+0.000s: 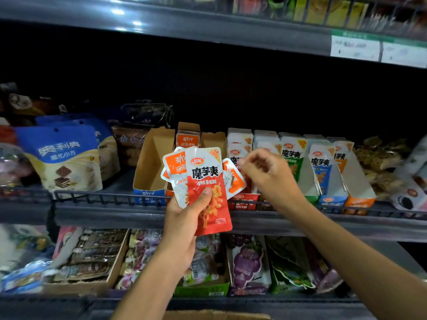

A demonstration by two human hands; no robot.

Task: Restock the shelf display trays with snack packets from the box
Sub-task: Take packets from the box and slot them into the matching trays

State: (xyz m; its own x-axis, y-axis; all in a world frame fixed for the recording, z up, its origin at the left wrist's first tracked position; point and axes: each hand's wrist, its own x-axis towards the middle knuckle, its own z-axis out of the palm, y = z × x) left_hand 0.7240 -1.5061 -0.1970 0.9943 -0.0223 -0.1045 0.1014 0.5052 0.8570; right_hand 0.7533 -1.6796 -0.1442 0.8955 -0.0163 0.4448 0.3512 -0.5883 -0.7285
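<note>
Dim store aisle, dark metal shelf (pixel 138 215); left hand (pixel 182 218) gripping fanned snack packets (pixel 208 181), right hand (pixel 265 174) loosely curled, holding nothing.

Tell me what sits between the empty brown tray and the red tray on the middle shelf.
In the head view, an orange tray of orange packets stands between the empty brown tray and the red tray; the left hand's fanned packets cover its front.

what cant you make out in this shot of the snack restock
- Price labels, head view: print blurred, unreadable.
- Packets behind the red packet in the left hand: overlapped, count unclear.
- Right hand: curled fingers hide any held thing.
- Box: cut off by the bottom edge.
</note>
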